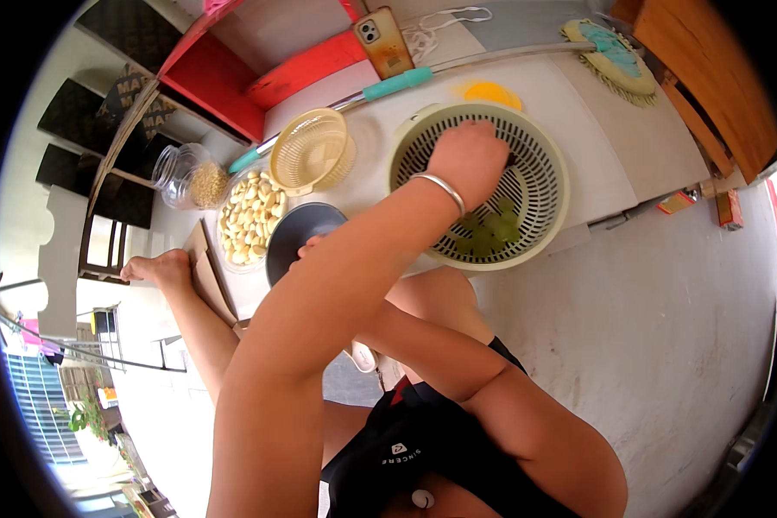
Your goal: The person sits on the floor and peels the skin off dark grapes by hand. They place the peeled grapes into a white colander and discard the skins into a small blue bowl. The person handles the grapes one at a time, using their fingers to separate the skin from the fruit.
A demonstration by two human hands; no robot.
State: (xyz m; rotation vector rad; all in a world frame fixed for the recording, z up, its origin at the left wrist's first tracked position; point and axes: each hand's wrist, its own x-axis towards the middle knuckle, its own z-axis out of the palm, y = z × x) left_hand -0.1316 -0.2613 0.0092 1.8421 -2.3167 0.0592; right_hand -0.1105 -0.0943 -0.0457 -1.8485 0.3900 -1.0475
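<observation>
My arms cross, the left over the right. My left hand, with a silver bangle at the wrist, reaches into a pale green slotted colander. Its fingers are curled down; a small dark thing shows beside them, but what they hold is hidden. Light green, translucent, rounded pieces lie on the colander's near side. My right hand is at the rim of a dark grey bowl, fingertips curled over its edge; my left forearm hides the rest of that hand.
Left of the bowl are a clear tub of pale oval pieces, a yellow plastic basket and a tipped jar of grains. A mop handle lies behind, its head far right. A phone leans by a red shelf.
</observation>
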